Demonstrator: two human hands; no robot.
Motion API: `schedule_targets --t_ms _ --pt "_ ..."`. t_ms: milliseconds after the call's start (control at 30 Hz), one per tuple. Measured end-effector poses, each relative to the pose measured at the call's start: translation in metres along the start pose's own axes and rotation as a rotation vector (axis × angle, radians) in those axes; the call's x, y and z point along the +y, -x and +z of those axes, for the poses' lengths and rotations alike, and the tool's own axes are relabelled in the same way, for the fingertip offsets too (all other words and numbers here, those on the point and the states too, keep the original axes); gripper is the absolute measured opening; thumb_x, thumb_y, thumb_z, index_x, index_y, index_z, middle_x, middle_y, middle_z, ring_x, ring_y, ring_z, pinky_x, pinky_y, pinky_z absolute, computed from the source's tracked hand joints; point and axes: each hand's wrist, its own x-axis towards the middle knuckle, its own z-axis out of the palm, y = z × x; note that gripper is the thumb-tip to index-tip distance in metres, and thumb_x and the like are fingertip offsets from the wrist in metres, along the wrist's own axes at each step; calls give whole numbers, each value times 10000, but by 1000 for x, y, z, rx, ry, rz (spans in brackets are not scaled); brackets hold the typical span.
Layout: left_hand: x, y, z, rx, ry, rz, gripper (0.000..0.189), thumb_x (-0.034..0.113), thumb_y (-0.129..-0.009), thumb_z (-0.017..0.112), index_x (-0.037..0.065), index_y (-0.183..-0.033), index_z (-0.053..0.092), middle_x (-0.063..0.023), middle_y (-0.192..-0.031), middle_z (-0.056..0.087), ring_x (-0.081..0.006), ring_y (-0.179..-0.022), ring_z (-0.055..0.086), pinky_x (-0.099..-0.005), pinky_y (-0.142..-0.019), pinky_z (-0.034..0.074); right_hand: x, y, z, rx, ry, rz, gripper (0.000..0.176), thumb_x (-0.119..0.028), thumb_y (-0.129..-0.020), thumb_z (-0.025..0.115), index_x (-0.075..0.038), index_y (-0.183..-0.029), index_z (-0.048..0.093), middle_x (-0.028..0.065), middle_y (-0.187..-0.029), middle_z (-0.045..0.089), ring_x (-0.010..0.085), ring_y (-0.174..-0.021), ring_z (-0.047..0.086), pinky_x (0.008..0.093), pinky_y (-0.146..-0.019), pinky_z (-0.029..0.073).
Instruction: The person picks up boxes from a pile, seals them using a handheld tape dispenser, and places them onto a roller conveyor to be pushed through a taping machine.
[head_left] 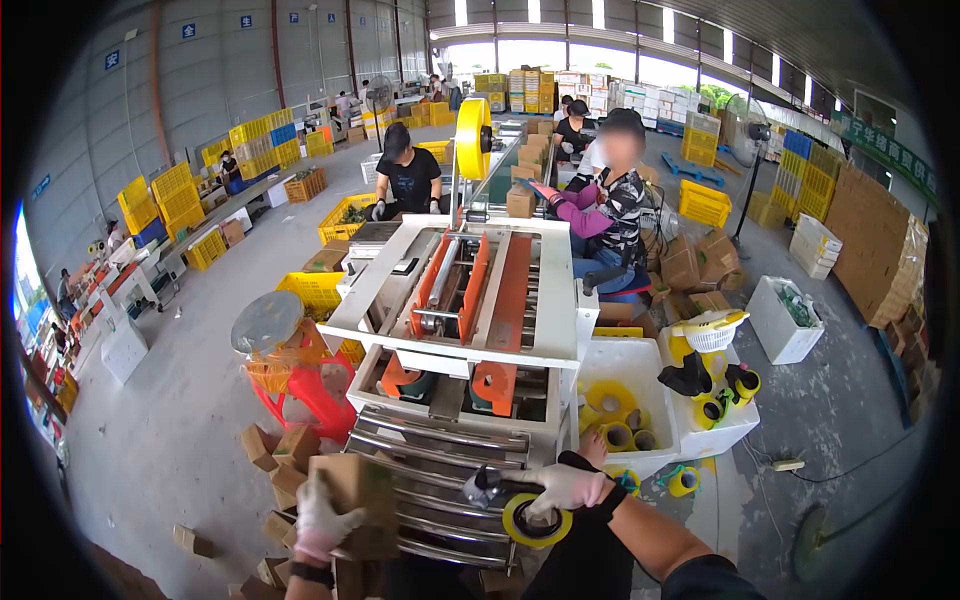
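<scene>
Gripping a small cardboard box [352,500] from its near side, the gloved left hand [322,522] had its fingers curled over the carton's edge. The box sat at the near left corner of the roller bed [440,455]; whether it rested fully on the rollers could not be told. The gloved right hand [566,487] was closed round the handle of a tape dispenser [533,520], its yellow roll hanging just under the palm at the rollers' right end. Held by one hand only, the box looked liable to tip off the corner and drop among the loose cartons [272,447] on the floor beside the red stool [318,395]. The dispenser's cutting edge, near the other forearm, could have nicked a glove, and a loose tape end might have stuck to a roller. Farther in, the orange belts [510,300] of the sealing machine seemed the greater hazard: a crooked box could have jammed between them, or a glove cuff been drawn in. Beyond, a seated person [612,215] worked close to cartons on the same line, where a jam could have backed boxes up.
</scene>
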Motion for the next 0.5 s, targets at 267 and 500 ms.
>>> schedule_targets --t_ms 267,500 --pt "-83 81 -47 176 -296 -80 526 273 -819 747 10 -1230 550 -200 -1157 581 -361 -1027 590 -417 -886 506 -11 29 37 403 184 -284 720 -247 -795 732 -168 -1456 457 194 -1106 607 349 -997 614 360 -937 475" --pt "65 76 79 -852 1533 -438 573 466 -1021 440 -16 -1329 470 -176 -1259 579 -280 -1088 601 -442 -937 504 -37 35 80 294 445 -361 843 -49 -714 645 -334 -1476 423 160 -883 514 339 -761 599 400 -703 503"
